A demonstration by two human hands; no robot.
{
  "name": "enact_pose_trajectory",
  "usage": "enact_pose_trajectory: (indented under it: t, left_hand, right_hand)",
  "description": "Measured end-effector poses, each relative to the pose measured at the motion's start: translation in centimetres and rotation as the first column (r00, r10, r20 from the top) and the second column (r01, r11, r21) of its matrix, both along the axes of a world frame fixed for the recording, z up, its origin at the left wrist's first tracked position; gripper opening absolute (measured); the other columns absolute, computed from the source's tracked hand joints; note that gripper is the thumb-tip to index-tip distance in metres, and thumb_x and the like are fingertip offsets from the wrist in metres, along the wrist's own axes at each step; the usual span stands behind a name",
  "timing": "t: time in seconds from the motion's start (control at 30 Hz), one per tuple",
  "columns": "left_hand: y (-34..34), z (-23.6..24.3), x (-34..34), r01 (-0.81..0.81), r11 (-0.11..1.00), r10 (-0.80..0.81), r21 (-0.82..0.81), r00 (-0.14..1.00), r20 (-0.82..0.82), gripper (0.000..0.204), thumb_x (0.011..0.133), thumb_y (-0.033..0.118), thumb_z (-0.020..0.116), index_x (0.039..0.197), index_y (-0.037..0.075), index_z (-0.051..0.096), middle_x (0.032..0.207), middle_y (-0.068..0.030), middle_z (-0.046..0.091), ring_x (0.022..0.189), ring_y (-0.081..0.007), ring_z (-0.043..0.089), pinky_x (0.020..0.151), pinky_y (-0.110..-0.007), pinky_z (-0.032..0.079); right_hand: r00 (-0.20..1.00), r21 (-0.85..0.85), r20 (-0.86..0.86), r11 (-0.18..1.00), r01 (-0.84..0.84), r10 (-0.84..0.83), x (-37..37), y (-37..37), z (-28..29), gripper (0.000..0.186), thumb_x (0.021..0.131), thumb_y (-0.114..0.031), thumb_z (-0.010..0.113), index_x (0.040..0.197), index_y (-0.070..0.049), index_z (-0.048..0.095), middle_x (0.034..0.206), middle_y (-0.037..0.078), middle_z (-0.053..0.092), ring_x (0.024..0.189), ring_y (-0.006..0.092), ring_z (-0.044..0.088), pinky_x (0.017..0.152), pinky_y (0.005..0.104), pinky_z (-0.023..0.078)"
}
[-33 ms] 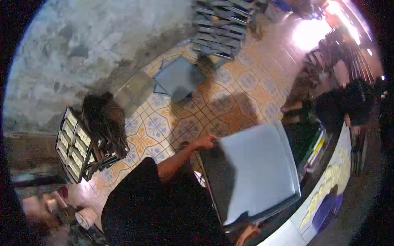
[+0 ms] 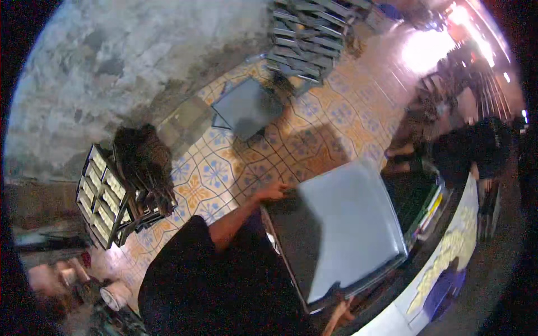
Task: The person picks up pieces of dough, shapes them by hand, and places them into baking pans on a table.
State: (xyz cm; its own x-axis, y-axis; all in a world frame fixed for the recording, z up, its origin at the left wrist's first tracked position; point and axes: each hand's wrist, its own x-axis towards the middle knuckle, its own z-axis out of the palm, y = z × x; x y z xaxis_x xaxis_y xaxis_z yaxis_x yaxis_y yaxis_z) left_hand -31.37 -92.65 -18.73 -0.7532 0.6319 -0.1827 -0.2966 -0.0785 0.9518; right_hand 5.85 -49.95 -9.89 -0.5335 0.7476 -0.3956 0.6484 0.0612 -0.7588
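A large, flat grey metal tray (image 2: 353,224) is held level in front of me, a dark shadow lying over its left part. My left hand (image 2: 272,192) is closed on the tray's far left corner. At the near right edge my right hand (image 2: 342,312) grips the rim, its fingers partly hidden below it. Under and beyond the tray's right side, a dark green surface (image 2: 417,196) shows with a stack of edges along it.
Pale dough-like pieces (image 2: 457,241) lie on a white table at right, beside a purple object (image 2: 445,294). A person in dark clothes (image 2: 471,145) is beyond. Trays lie on the tiled floor (image 2: 246,106); a stack stands farther (image 2: 305,39). A rack of pale pieces (image 2: 103,196) is left.
The tray and my left hand have shifted slightly left. My right hand has moved up a little along the near edge.
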Motion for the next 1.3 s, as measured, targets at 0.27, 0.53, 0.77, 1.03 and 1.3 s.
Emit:
enact_pose_trajectory:
  t: [0.27,0.53,0.77,1.03,1.3]
  left_hand:
    - [-25.8,-7.0,1.7,-0.319,0.837,0.440,-0.445,0.875,0.201,0.038,0.076,0.015,0.074,0.104,-0.001,0.054,0.081,-0.0019,0.058,0.068,-0.0140,0.052,0.064,-0.031,0.046]
    - [-35.3,-5.9,-3.7,-0.781,0.481,0.876,-0.398,0.409,0.254,0.044,0.079,0.005,0.062,0.122,0.003,0.057,0.088,-0.0053,0.064,0.066,-0.0173,0.058,0.063,-0.034,0.050]
    - [-40.7,-17.1,-17.4,-0.999,-0.035,0.826,-0.038,-0.051,0.562,0.037,0.079,0.008,0.055,0.115,0.002,0.057,0.102,-0.0106,0.061,0.092,-0.0258,0.059,0.077,-0.040,0.051]
    - [-40.4,-33.5,-28.4,-0.955,-0.207,0.785,-0.211,-0.291,0.548,0.037,0.087,0.016,0.051,0.121,0.003,0.045,0.116,-0.0130,0.048,0.106,-0.0302,0.050,0.092,-0.046,0.045]
    - [-32.4,-44.7,-28.1,-0.903,-0.221,0.454,-0.369,-0.430,0.780,0.042,0.088,0.025,0.053,0.126,0.011,0.042,0.142,-0.0194,0.031,0.126,-0.0386,0.037,0.107,-0.050,0.030]
  right_hand:
    - [0.889,-0.495,-0.139,0.747,-0.444,0.436,-34.0,-12.1,-10.4,0.054,0.086,-0.013,0.058,0.135,-0.004,0.037,0.098,0.013,0.060,0.078,0.0194,0.058,0.063,0.0340,0.050]
    - [0.308,-0.197,-0.262,0.261,-0.945,0.915,-59.3,-25.9,-22.0,0.049,0.089,-0.001,0.048,0.136,-0.009,0.037,0.099,0.013,0.061,0.078,0.0198,0.060,0.064,0.0343,0.052]
    - [0.640,-0.428,-0.438,0.479,-0.766,0.631,-73.7,-38.6,-36.7,0.044,0.090,-0.002,0.041,0.134,-0.008,0.041,0.096,0.012,0.061,0.082,0.0214,0.059,0.068,0.0359,0.052]
    - [0.338,0.219,-0.105,0.353,-0.910,0.935,-83.2,-42.2,-57.7,0.061,0.085,-0.021,0.055,0.141,-0.008,0.033,0.123,0.015,0.056,0.104,0.0285,0.056,0.086,0.0408,0.046]
    - [0.565,-0.449,-0.562,0.350,-0.822,0.604,-78.8,-43.4,-64.3,0.070,0.082,-0.008,0.059,0.143,-0.006,0.026,0.134,0.012,0.046,0.113,0.0249,0.050,0.088,0.0355,0.045]
